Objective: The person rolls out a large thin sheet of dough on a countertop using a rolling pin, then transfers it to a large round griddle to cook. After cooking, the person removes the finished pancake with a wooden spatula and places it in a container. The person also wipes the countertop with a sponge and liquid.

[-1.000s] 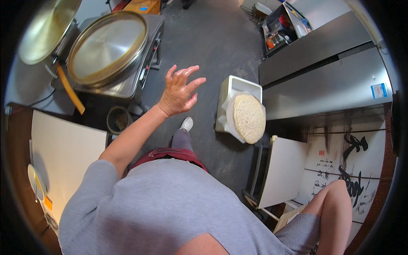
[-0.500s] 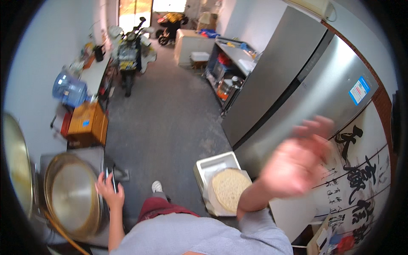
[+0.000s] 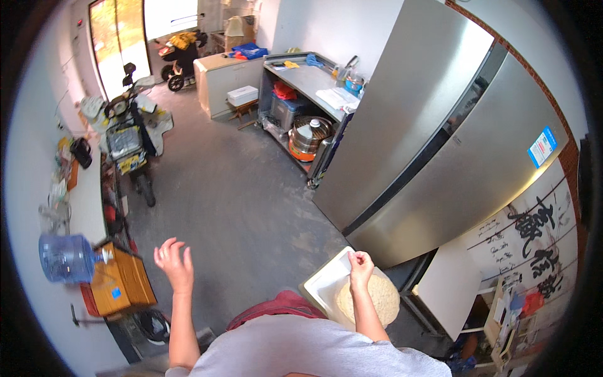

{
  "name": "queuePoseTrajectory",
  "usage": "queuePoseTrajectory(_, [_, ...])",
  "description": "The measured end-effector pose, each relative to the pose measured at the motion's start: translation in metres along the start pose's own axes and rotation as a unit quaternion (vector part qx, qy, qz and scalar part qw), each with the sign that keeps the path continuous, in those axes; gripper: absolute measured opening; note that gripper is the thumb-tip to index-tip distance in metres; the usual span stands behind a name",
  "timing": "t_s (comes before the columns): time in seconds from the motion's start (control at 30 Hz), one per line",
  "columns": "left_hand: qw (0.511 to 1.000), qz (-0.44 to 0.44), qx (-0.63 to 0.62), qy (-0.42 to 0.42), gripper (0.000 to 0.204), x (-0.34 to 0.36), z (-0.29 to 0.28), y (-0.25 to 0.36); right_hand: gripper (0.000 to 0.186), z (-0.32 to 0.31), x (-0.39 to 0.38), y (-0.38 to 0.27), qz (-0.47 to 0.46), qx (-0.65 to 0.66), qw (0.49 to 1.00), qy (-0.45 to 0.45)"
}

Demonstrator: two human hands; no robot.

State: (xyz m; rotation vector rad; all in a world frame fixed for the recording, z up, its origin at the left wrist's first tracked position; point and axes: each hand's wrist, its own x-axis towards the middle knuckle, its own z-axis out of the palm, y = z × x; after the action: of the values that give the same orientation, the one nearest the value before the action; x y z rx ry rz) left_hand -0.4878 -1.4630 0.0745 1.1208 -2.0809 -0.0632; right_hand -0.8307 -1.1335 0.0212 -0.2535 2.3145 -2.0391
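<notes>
My left hand [image 3: 174, 266] is raised over the floor at the left, its fingers apart and nothing in it. My right hand [image 3: 360, 271] has thumb and fingers pressed together in a pinch; whatever they may hold is too small to make out. It is over a white foam box [image 3: 317, 284] by the fridge's lower corner. A round, pale, flat slab with a pitted surface [image 3: 382, 298] lies at the box's near right part, partly hidden by my right forearm.
A tall grey fridge [image 3: 433, 144] stands at the right, beside a white-topped table [image 3: 449, 286]. A metal worktable [image 3: 308, 78] holds pots underneath. At the left are a water bottle [image 3: 66, 259], a wooden cabinet [image 3: 125, 283] and a parked scooter [image 3: 129, 141].
My view has turned to the right, so the large metal pan at left has gone out of sight. My right hand has come down from before the fridge and closed into a pinch.
</notes>
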Motion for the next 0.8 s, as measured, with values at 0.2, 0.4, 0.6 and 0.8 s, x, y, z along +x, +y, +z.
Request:
queuePoseTrajectory(0.2, [0.991,0.110,-0.073,-0.019,0.017,0.154,0.125,0.042,0.018,0.070,0.093,0.015,-0.006,0.002,0.999,0.050])
queuePoseTrajectory(0.4, [0.994,0.090,-0.022,-0.052,0.021,0.244,0.218,0.018,0.019,0.187,0.227,0.010,-0.008,0.043,0.996,0.083])
queuePoseTrajectory(0.6, [0.995,0.004,0.071,-0.072,0.026,0.308,0.265,-0.078,0.025,0.338,0.360,-0.019,-0.021,0.116,0.993,0.008])
queuePoseTrajectory(0.8, [0.974,-0.124,0.151,-0.115,0.028,0.362,0.333,-0.145,0.029,0.457,0.453,-0.029,-0.040,0.061,0.997,0.018])
